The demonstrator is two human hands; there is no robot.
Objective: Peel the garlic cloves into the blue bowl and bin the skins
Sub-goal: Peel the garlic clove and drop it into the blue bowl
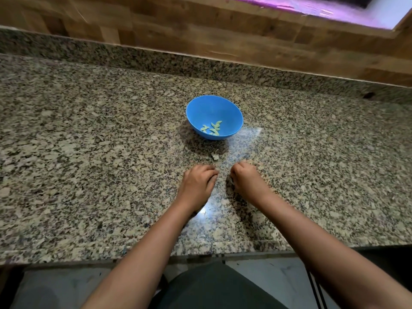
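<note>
The blue bowl point(231, 112) stands on the granite counter point(89, 152) at the middle, with several pale peeled garlic cloves point(213, 128) in its bottom. A small scrap of garlic skin point(215, 156) lies on the counter just in front of the bowl. My left hand point(198, 181) and my right hand point(246, 179) rest on the counter side by side, a little nearer to me than the scrap. Both have their fingers curled down onto the stone. Whatever is under the fingers is hidden.
A granite upstand point(156, 59) and wood-look wall tiles point(200, 30) close off the back of the counter. The counter's front edge point(133, 255) runs just below my forearms. No bin is in view.
</note>
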